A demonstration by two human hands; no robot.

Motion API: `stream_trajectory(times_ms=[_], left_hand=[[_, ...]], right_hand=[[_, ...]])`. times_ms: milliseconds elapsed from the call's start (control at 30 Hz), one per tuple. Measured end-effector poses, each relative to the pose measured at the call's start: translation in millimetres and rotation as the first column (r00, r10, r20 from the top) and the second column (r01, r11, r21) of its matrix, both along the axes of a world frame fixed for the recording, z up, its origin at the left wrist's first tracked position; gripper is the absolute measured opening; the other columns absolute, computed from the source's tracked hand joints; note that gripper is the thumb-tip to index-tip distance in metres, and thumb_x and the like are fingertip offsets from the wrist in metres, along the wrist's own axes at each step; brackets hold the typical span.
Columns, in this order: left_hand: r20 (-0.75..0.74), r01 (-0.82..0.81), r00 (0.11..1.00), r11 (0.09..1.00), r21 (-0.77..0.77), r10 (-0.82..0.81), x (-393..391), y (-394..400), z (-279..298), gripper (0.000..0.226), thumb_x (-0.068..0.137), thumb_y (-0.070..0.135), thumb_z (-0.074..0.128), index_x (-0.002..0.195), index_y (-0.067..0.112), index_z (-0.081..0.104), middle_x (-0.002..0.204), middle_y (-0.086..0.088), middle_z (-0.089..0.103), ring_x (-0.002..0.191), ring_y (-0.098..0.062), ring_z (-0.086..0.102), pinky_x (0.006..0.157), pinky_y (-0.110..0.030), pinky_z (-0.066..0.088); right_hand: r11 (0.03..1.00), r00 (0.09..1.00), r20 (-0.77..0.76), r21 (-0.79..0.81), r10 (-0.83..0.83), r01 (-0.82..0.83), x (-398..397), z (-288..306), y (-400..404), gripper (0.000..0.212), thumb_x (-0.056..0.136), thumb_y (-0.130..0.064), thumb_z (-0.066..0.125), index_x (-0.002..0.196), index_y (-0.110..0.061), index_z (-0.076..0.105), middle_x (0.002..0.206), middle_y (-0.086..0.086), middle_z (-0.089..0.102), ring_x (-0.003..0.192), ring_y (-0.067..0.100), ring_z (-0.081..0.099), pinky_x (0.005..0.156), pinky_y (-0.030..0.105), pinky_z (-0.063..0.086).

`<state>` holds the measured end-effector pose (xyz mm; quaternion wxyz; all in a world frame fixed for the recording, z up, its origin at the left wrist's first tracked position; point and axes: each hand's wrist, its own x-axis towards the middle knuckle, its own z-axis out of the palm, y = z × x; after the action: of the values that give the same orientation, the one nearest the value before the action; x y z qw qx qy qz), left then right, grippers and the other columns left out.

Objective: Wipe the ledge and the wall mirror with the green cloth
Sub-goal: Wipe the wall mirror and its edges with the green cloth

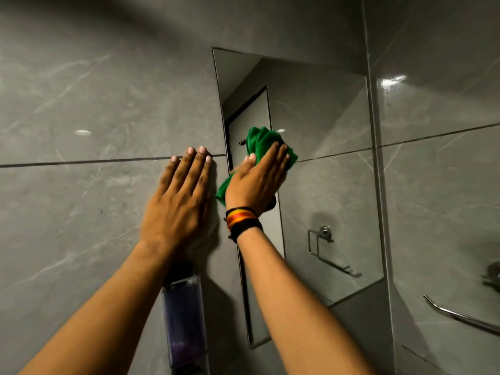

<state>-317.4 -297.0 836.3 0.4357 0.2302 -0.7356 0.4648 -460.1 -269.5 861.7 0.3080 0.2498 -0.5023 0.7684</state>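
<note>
My right hand (257,182) lay flat over the green cloth (263,146), fingers together, pressing the bunched fabric against the wall mirror (324,185) close to its left edge, about halfway up the glass. Folds of the cloth stuck out above my fingertips and below my thumb. Striped bands (242,220) circled that wrist. My left hand (180,201) held nothing; it was spread open, palm against the grey wall tile (81,212) just beside the mirror's left edge, fingertips reaching the horizontal grout line (81,161). Below that hand a clear soap dispenser (184,323) hung on the tile. The glass reflected a door and a metal holder (322,239). On the right-hand wall a metal rail (460,315) showed.
</note>
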Motion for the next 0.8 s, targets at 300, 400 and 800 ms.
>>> stream_trajectory(times_ms=[300, 400, 800], left_hand=[[-0.085, 0.001, 0.996, 0.997, 0.079, 0.005, 19, 16, 16, 0.065, 0.105, 0.03, 0.032, 0.163, 0.003, 0.018, 0.171, -0.017, 0.014, 0.159, -0.031, 0.009, 0.13, -0.045, 0.004], [-0.178, -0.03, 0.983, 0.993, 0.115, 0.05, 46, 30, 25, 0.065, 0.106, 0.03, 0.029, 0.163, 0.002, 0.018, 0.172, -0.017, 0.014, 0.16, -0.03, 0.009, 0.13, -0.046, 0.005], [-0.111, -0.171, 0.973, 0.956, 0.237, 0.202, 169, 65, -32, 0.065, 0.106, 0.034, 0.019, 0.163, 0.003, 0.014, 0.172, -0.018, 0.009, 0.16, -0.029, 0.002, 0.131, -0.046, 0.004]], right_hand=[[0.986, 0.947, -0.282, -0.01, 0.156, -0.165, 7, 28, 16, 0.056, 0.097, -0.001, 0.048, 0.151, -0.008, 0.035, 0.162, 0.013, 0.029, 0.15, 0.027, 0.024, 0.119, 0.048, 0.031], [0.979, 0.9, -0.393, 0.001, 0.187, -0.203, 47, 41, 23, 0.056, 0.097, 0.003, 0.047, 0.151, -0.007, 0.035, 0.161, 0.013, 0.029, 0.15, 0.028, 0.024, 0.118, 0.047, 0.033], [0.96, 0.855, -0.448, 0.22, 0.259, -0.176, 189, -22, 41, 0.06, 0.096, 0.005, 0.044, 0.153, -0.007, 0.031, 0.162, 0.012, 0.028, 0.152, 0.028, 0.018, 0.123, 0.044, 0.022]])
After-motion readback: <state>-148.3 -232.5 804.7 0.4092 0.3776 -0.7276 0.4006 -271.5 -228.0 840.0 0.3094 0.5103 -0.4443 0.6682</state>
